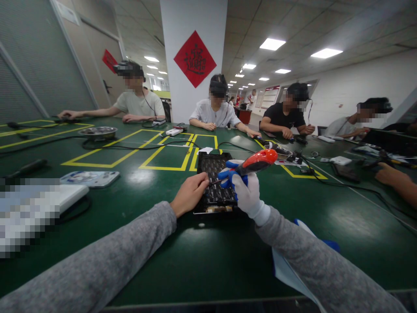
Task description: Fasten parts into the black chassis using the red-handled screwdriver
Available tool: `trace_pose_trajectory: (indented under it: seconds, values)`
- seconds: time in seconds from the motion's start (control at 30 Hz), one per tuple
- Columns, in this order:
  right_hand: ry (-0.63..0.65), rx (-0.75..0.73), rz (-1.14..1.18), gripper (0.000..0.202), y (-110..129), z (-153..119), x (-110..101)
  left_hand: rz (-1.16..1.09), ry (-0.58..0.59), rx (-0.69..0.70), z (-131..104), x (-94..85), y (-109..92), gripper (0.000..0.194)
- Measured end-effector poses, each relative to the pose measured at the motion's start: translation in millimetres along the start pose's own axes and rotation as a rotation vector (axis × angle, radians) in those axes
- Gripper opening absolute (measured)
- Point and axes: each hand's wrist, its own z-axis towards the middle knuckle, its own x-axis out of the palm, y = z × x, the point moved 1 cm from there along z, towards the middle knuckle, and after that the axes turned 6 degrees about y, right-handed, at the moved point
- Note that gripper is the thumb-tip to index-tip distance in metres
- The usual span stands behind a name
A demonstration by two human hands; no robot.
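A flat black device with an exposed strip of parts at its near edge lies on the green table. My bare left hand is closed at the device's left side, fingertips on its edge; what it pinches, if anything, is hidden. My right hand, in a white and blue glove, is wrapped round a red and black soldering-iron-like tool. The tool's thin tip points left and down over the device, near my left fingertips. Whether the tip touches the surface cannot be made out.
The green table has yellow tape outlines. A phone and a white box lie left, a metal bowl farther back. A blue and white glove lies right, beside my forearm. Cables cross behind; several people sit around.
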Motion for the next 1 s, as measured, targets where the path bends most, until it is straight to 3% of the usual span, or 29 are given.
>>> trace_pose_trajectory:
  seconds: [0.27,0.37,0.47,0.77,1.0]
  values:
    - [-0.361,0.081,-0.045,0.03,1.5,7.4,-3.8,-0.019,0.001,0.011,0.3,0.0,4.2,0.03]
    - [-0.44,0.133,-0.06,0.033,-2.9,10.7,-7.4,-0.011,0.025,0.018,0.1,-0.8,4.0,0.035]
    - [-0.45,0.162,-0.1,0.033,-7.4,11.7,-9.6,-0.033,0.055,0.039,-1.3,-2.1,1.0,0.04]
    - [-0.363,0.192,-0.177,0.031,-7.6,11.0,-7.9,-0.078,0.29,0.23,-7.4,-5.4,-9.8,0.048]
    - [-0.343,0.173,-0.212,0.03,-6.4,10.5,-6.7,-0.03,0.359,0.243,-7.4,-6.9,-11.1,0.053]
